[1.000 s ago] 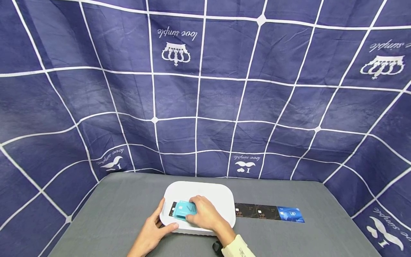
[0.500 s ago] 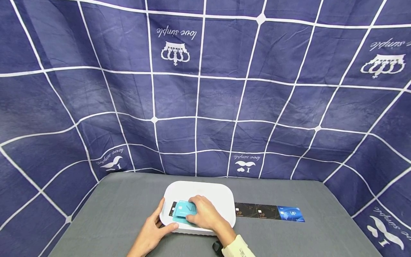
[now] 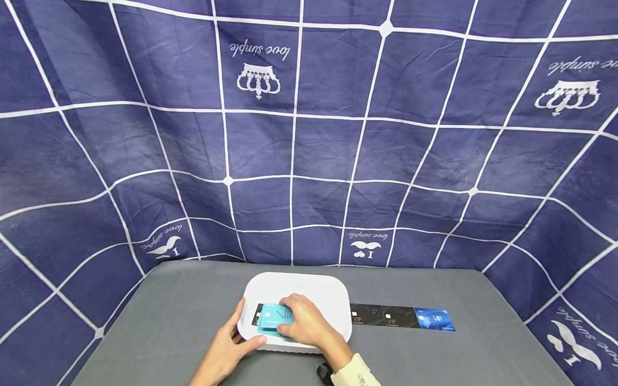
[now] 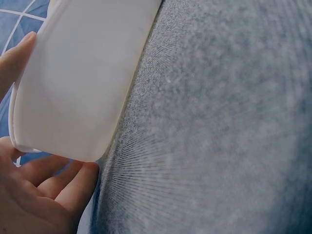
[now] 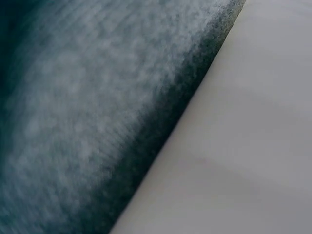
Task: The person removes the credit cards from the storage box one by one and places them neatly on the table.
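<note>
A white plastic box [image 3: 328,289] with rounded corners stands on the grey table. My left hand [image 3: 226,344] holds its near left corner, thumb at the front rim and fingers along the left side. In the left wrist view that hand [image 4: 61,192] has its fingertips against the wall of the box [image 4: 78,83]. Inside the box, my right hand [image 3: 308,323] pinches a teal card [image 3: 271,315] by its right side. Another teal card [image 3: 265,331] lies beneath it, and a black card [image 3: 255,315] peeks out at the left. The right wrist view shows only the box's wall [image 5: 243,126] and cloth.
To the right of the box, black VIP cards [image 3: 399,317] and a blue VIP card [image 3: 435,319] lie in a row on the grey tabletop [image 3: 193,287]. A dark blue curtain [image 3: 328,145] with white lines hangs behind. A small black object [image 3: 324,371] sits near the right sleeve.
The teal card in my right hand has shifted slightly over the cards beneath, exposing more of the lower teal card. The head view has moved a little. My left hand stays on the box.
</note>
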{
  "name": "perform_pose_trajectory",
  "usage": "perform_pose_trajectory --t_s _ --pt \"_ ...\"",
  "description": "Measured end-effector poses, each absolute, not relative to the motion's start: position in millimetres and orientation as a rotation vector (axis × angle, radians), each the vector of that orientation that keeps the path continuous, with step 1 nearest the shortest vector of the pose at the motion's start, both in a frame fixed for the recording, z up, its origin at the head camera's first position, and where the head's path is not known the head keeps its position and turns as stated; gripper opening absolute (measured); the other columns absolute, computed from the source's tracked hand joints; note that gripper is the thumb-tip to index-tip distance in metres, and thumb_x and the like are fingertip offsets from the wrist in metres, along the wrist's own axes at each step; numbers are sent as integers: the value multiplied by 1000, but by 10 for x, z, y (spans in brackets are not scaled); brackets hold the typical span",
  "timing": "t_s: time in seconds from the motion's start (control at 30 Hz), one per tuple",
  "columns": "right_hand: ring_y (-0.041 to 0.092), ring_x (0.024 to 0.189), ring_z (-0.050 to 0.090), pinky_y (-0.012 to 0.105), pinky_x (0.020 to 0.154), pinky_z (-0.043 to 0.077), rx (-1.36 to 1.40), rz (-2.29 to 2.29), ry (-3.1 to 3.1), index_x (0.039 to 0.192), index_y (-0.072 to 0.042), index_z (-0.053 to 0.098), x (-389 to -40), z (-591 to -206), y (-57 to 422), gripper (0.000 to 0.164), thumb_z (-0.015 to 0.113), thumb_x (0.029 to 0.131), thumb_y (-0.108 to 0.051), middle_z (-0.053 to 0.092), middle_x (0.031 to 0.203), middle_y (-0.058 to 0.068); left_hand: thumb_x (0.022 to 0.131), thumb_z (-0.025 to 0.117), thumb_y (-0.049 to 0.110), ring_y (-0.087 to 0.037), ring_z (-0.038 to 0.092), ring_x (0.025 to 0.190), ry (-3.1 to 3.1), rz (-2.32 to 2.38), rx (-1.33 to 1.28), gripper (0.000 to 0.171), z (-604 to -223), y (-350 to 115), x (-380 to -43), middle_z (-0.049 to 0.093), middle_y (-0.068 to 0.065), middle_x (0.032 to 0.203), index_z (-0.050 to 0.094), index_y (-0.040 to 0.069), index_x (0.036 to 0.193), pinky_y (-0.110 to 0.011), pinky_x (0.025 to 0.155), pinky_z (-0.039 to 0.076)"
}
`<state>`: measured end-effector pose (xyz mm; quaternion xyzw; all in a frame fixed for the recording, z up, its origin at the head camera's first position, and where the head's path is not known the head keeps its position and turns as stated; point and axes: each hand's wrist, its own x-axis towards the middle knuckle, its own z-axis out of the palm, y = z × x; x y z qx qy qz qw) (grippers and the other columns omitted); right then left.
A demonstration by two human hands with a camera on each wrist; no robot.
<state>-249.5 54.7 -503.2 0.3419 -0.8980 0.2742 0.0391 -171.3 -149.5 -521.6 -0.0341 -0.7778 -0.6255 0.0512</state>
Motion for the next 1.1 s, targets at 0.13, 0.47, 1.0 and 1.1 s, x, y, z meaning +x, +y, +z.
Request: perform_pose_trajectory --t_s 0.13,0.47,1.0,1.1 --pt "7 91 55 23 81 46 1050 850 -2742 111 -4 69 -2481 -5025 541 44 78 73 -26 64 99 -2 79 84 11 -39 42 130 -2367 -1885 -119 100 -5219 -1503 -1710 26 -27 155 21 -4 154 -34 97 46" --pt "9 97 57 26 85 47 1088 839 -2654 116 -5 68 -2425 -4961 605 44 77 76 -23 65 107 -1 79 84 11 -38 42 130 -2346 -1903 -124 98 -5231 -1503 -1722 27 -26 155 22 -4 154 -29 96 46" --pt "9 107 57 30 91 47 1171 761 -2521 121 -10 65 -2053 -4630 1158 48 80 77 -23 63 116 -8 78 85 14 -38 40 132 -2375 -1854 -77 100 -5232 -1495 -1686 29 -25 155 23 -3 154 -36 98 45" --pt "8 108 56 31 90 48 1171 749 -2506 121 -10 65 -1990 -4653 1294 49 80 76 -22 62 117 -9 77 85 13 -37 42 130 -2346 -1887 -101 100 -5229 -1489 -1699 29 -25 155 23 -3 155 -29 96 46"
